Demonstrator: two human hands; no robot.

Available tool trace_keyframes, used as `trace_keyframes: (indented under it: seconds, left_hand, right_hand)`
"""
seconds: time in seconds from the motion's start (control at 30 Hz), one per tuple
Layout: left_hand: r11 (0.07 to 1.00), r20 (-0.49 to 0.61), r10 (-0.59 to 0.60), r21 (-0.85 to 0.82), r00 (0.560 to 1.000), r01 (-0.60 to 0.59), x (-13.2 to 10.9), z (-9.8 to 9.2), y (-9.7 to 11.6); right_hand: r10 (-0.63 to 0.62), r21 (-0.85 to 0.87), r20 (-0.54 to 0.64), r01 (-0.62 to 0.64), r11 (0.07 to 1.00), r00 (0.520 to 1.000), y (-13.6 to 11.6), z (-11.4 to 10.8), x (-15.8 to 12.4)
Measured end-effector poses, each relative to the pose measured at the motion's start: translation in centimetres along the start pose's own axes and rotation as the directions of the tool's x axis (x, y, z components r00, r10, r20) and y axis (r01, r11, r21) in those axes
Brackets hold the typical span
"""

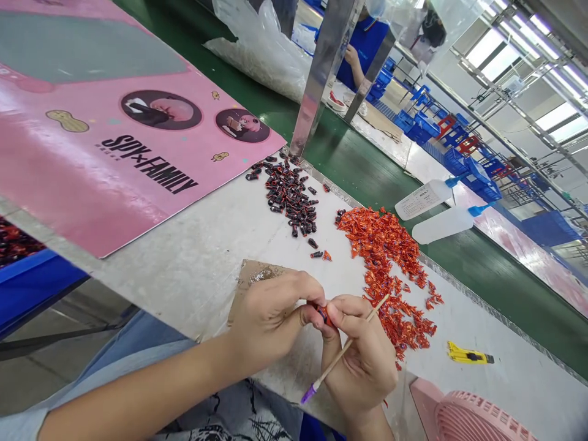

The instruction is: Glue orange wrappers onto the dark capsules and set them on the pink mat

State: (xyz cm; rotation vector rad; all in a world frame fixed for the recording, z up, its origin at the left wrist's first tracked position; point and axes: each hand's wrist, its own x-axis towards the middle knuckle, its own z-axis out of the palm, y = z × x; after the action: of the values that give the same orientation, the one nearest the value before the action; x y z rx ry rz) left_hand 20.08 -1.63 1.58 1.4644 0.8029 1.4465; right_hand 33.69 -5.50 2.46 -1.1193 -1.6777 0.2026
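I see both hands' fingers clamped on the small red-and-dark piece [324, 313] — left hand [272, 315] at its nine o'clock, right hand [362, 352] at four, equally near; its long axis is too covered to tell. The right also carries a stick [329, 367]. On the pale tabletop [193, 263], orange pieces [381, 236] crowd two o'clock, black pieces [291, 197] eleven.

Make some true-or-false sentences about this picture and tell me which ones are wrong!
1. The right hand holds a stick with a purple end. True.
2. The left hand is empty. False: the left hand pinches a small piece, and the right hand pinches it too.
3. The fan is pink. True.
4. The yellow tool lies on the poster. False: the yellow tool lies on the table, near the fan.
5. Two bottles have blue tips. True.
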Motion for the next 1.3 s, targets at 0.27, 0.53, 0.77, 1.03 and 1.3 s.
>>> trace_keyframes:
  seconds: [0.27,0.53,0.77,1.03,1.3]
  left_hand:
    - [0.993,-0.031,-0.086,-0.078,0.996,0.083,-0.6,0.2,-0.3]
    - [0.899,0.203,-0.387,-0.136,0.9,0.417,0.4,-0.6,0.4]
    - [0.856,0.215,-0.448,-0.179,0.868,0.486,0.2,-0.9,1.0]
    - [0.838,-0.06,-0.169,0.517,0.984,0.176,1.2,-5.9,-1.4]
    - [0.206,-0.187,0.042,0.963,0.981,0.175,4.4,-17.8,-3.2]
  right_hand:
    - [-0.001,0.043,0.04,-0.001,0.999,0.999,0.6,-0.3,0.5]
    - [-0.025,0.08,0.102,0.017,0.997,0.994,0.8,-0.1,0.6]
    - [0.151,0.166,0.158,-0.177,0.97,0.976,1.4,0.0,-0.2]
    - [0.236,0.093,0.194,-0.258,0.962,0.952,2.9,0.1,-0.4]
    - [0.477,0.088,0.002,-0.476,0.875,0.879,4.8,0.6,0.5]
